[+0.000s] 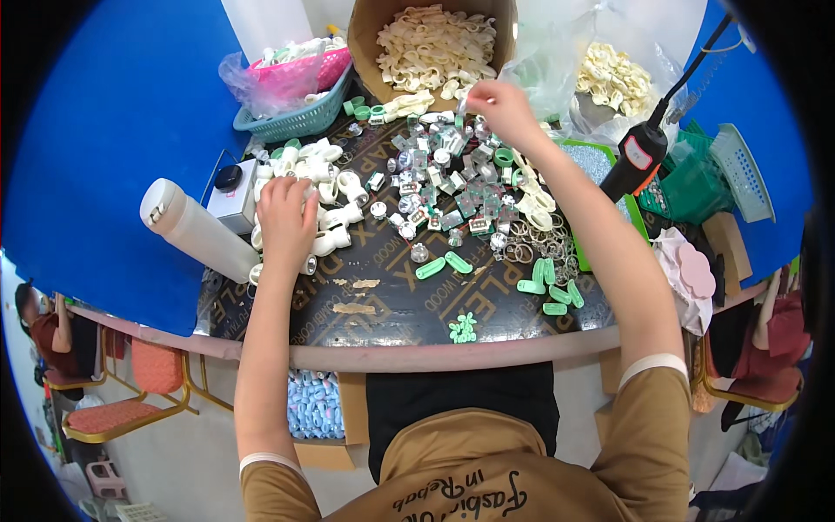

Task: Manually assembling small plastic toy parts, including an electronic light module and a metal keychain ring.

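On the table (391, 304):
Left hand (285, 217): fingers curled down on the white parts (335, 187).
Right hand (503, 109): fingertips pinch a tiny clear piece (463, 104) above the clear pile (444, 174).
Box (365, 52): brown, at the back, full of cream rings.
Basket (300, 117): teal, back left, holding a pink bag.

One view only: head cam, fisheye, looks steeply down from above person's chest onto worktable (391, 309), fairly near. Edges bend at rim; forearms enter from below.
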`<action>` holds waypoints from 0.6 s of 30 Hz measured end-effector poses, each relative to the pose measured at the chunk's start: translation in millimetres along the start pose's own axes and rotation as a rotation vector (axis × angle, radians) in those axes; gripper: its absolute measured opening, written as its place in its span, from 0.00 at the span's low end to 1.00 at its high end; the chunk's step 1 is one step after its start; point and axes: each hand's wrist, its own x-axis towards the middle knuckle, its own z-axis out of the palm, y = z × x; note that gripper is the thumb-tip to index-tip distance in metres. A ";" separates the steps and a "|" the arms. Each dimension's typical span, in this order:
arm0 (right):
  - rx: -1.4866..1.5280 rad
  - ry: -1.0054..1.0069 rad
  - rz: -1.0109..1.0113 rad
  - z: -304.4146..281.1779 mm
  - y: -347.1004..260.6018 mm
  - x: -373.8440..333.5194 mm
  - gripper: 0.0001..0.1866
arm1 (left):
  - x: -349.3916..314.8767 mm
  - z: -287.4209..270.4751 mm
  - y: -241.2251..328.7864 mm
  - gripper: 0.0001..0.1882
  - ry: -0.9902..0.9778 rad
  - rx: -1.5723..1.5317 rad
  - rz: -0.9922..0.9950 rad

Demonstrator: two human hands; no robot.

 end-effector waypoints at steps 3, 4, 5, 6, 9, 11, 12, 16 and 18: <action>-0.021 0.014 -0.023 -3.8 -6.6 12.6 0.09 | 1.3 -1.4 -2.3 0.12 0.006 0.012 0.006; 0.070 0.056 0.018 -9.9 -8.6 18.6 0.09 | 0.4 -3.2 -2.0 0.13 -0.002 0.004 -0.004; 0.145 0.089 0.021 -15.7 -9.7 22.3 0.09 | 0.3 -3.9 -0.1 0.13 -0.001 0.004 -0.004; 0.122 0.073 0.052 -21.0 -10.7 20.2 0.09 | 0.8 -3.8 3.4 0.13 0.002 -0.012 -0.008; 0.173 -0.015 0.071 -28.2 -24.8 5.7 0.07 | 0.9 -7.9 7.2 0.14 0.024 -0.017 -0.018; 0.221 -0.064 0.101 -37.8 -61.0 -23.6 0.06 | -4.7 -14.7 6.4 0.13 0.081 -0.008 0.013; 0.300 -0.090 0.129 -46.6 -64.8 -36.0 0.06 | -0.3 -17.9 11.8 0.13 0.063 0.003 0.014; 0.524 -0.260 0.243 -75.6 -99.7 -94.6 0.05 | 1.5 -40.1 49.0 0.09 0.051 -0.274 0.052; 0.576 -0.321 0.299 -82.3 -110.3 -121.1 0.05 | -5.7 -59.8 88.6 0.07 -0.075 -0.579 -0.071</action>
